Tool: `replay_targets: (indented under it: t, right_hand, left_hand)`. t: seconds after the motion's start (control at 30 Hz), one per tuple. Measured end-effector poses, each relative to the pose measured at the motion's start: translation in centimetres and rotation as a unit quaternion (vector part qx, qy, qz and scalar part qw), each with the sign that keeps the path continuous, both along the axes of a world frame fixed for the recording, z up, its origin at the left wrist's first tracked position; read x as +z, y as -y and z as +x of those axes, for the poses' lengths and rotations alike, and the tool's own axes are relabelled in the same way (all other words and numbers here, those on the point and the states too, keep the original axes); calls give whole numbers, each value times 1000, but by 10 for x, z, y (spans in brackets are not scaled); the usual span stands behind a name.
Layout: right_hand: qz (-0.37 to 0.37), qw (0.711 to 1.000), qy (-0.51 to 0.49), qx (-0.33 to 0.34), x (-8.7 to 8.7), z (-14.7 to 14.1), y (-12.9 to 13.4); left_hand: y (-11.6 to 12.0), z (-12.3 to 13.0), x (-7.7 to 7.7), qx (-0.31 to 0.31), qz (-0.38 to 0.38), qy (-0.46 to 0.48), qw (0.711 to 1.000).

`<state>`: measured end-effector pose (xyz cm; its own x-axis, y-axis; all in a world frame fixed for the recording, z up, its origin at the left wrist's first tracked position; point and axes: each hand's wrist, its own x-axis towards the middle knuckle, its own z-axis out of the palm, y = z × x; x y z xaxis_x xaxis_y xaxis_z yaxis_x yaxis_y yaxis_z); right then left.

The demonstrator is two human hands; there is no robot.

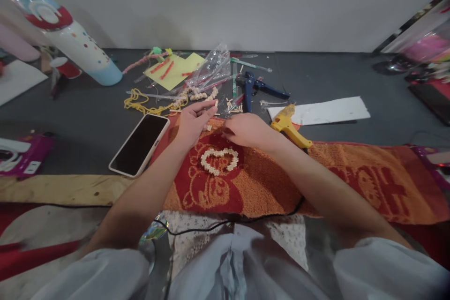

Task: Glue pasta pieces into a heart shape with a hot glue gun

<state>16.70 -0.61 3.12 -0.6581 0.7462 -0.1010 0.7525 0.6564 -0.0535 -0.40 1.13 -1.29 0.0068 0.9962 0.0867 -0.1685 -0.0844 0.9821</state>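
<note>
Between the thumb and forefinger of my left hand point(197, 121) is a small pale piece point(216, 103). My right hand point(248, 130) is just to the right, bent over the towel's back edge; its fingertips are turned down and what they hold, if anything, is hidden. Nearer to me, a heart-shaped outline of small cream pieces point(213, 170) lies on the red and orange towel point(270, 183). Another small pale piece point(208, 128) rests by my left fingertips. Behind the hands are a few loose pale sticks point(235, 107) and a clear plastic bag point(216, 68).
A phone point(140, 145) lies left of the towel. Blue cutters point(250, 89), a yellow glue gun point(290, 126) and a white strip point(330, 111) are at the right. Yellow cord point(137, 103), yellow paper point(170, 75) and a bottle point(82, 47) are at the back left. A black cable point(200, 229) crosses in front.
</note>
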Motion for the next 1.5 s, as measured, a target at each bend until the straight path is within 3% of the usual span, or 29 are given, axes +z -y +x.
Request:
replay_targets:
  t: [0.13,0.27,0.4,0.5,0.63,0.93,1.2,1.33,1.5]
  right_hand:
    - [2,999,-32,19,-1,1,0]
    - [-30,978,-206,10,-3,14,-1]
    - [-142,895,-422,-36,-7,30,4]
    - [-210,833,-504,-89,-7,38,12]
    - [-203,794,-558,-132,-6,43,21]
    - [-46,814,-566,-123,-15,41,25]
    - [37,860,-497,-105,-9,34,32]
    - [49,847,-521,-95,-11,31,31]
    - [12,820,-566,-85,-13,30,31]
  left_hand:
    - [0,-1,0,-1,1,-1,1000]
    - [0,-1,-1,-4,9,-10,1000]
    - [3,2,-2,-22,12,-18,1000]
    - [8,5,0,-52,19,-34,998]
    - [15,8,4,-88,21,-77,993]
    - [17,8,6,-126,30,-80,988]
    - [21,10,15,-172,35,-118,977]
    - [21,10,13,-191,11,-111,975]
    - [22,11,14,-211,-22,-98,972]
